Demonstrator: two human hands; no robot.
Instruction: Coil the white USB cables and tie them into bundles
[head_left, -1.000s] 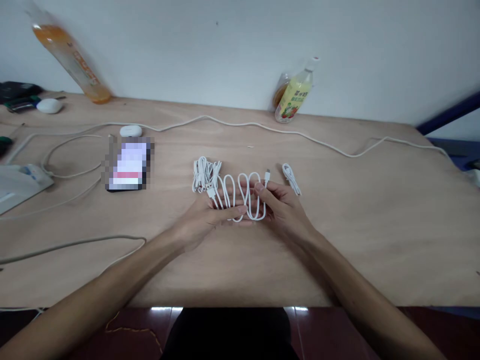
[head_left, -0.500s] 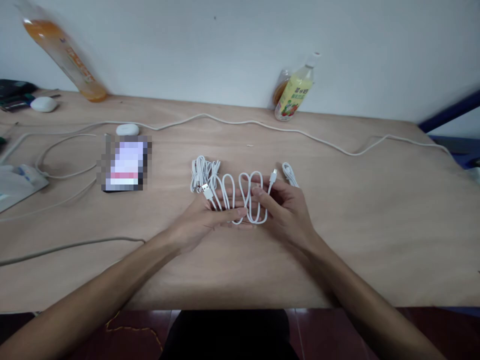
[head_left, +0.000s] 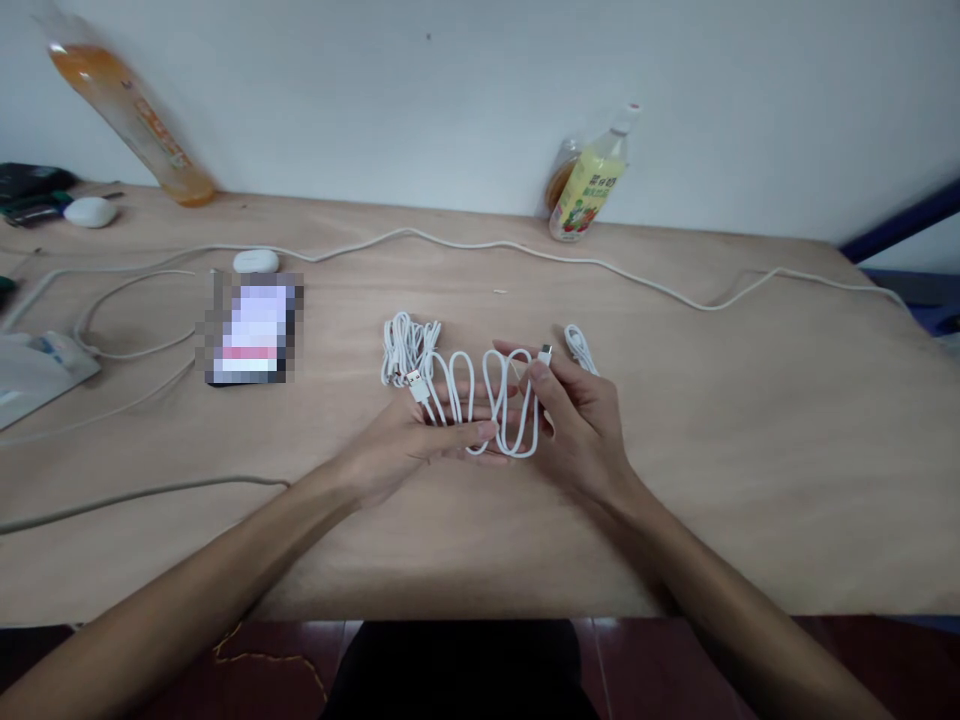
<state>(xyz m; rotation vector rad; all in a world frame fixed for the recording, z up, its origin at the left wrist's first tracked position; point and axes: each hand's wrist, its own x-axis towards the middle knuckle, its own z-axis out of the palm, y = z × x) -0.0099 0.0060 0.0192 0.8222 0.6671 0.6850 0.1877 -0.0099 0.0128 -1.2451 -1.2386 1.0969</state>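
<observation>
Over the table (head_left: 750,460), the loosely curled left hand (head_left: 390,450) pins the looped white cable (head_left: 535,425) under its thumb (head_left: 466,435) — best lightly, evenly — while the right hand (head_left: 589,430), nearly closed, pinches the plug (head_left: 546,354).

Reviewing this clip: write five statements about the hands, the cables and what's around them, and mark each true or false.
1. The left hand holds loops of a white cable. True.
2. The right hand is empty. False: the right hand grips the white cable near one plug.
3. The phone lies right of the bundled cables. False: the phone lies left of them.
4. A yellow-labelled bottle stands by the wall. True.
5. The white cable is tightly knotted. False: it forms open loops.
</observation>
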